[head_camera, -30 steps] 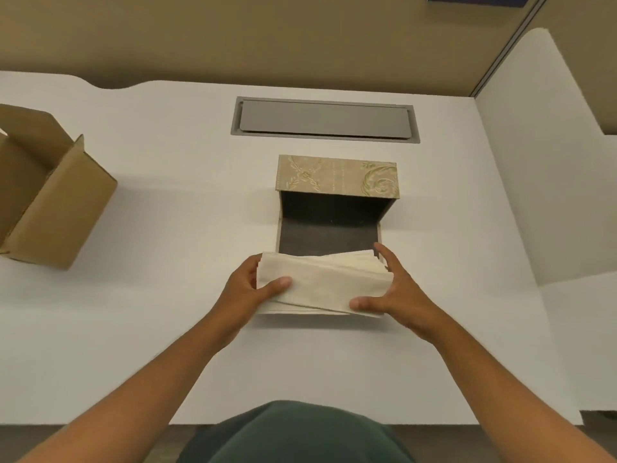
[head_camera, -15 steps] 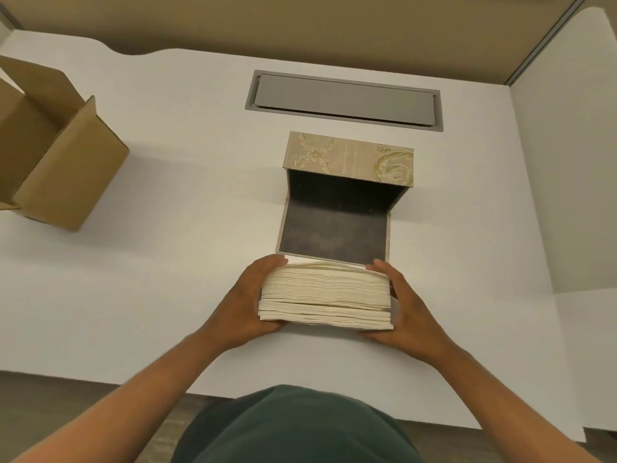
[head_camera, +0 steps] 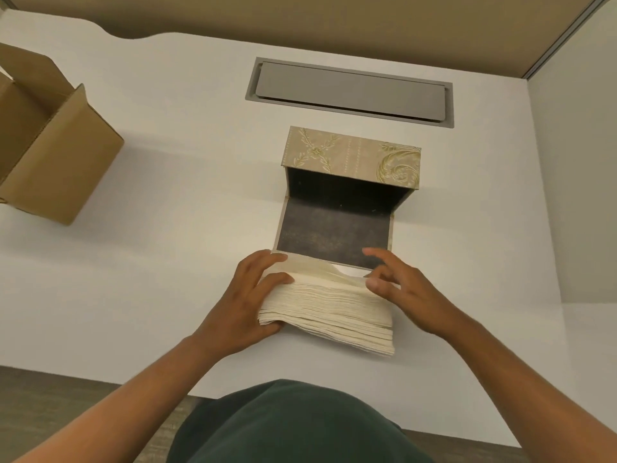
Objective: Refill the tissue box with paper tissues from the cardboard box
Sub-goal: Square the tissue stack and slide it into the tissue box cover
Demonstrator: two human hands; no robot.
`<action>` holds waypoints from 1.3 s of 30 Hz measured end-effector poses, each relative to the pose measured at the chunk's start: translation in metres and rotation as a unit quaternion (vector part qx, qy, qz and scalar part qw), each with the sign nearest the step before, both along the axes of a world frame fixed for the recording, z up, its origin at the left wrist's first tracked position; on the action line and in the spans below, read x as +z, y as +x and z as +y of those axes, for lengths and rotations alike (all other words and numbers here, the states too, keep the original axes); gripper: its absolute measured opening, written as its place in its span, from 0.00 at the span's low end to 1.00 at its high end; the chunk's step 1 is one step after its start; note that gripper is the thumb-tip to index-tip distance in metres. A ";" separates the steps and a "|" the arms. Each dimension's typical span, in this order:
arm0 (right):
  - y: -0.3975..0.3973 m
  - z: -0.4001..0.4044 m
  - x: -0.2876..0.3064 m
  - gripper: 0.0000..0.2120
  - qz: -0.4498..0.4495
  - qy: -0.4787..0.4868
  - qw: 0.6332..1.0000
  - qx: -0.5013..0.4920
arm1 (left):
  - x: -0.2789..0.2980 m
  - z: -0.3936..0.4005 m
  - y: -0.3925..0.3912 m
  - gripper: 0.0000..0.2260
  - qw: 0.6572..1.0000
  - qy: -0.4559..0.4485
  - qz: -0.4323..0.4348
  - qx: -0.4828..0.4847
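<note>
A thick stack of cream paper tissues lies on the white table just in front of the tissue box. The tissue box is beige with a floral pattern; its dark-lined flap lies folded down towards me, and the dark inside is bare. My left hand grips the stack's left end. My right hand rests on the stack's right top, fingers partly spread, pinching the top sheets. The brown cardboard box stands open at the far left.
A grey cable hatch is set into the white table behind the tissue box. A white partition rises along the right side. The table's near edge runs just above my green shirt.
The stack has been set down flat in front of the flap. My right hand left the stack's right end and now fingers the top sheets. The camera has tilted down.
</note>
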State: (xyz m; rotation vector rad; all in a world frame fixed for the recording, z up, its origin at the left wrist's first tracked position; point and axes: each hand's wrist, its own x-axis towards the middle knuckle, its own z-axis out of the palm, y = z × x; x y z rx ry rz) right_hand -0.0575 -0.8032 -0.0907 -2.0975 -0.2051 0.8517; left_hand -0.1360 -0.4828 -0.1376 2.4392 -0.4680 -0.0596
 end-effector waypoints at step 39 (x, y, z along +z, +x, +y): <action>-0.015 0.054 0.023 0.47 -0.248 -0.278 0.879 0.296 | -0.004 0.004 0.005 0.36 0.996 -0.035 0.047 0.067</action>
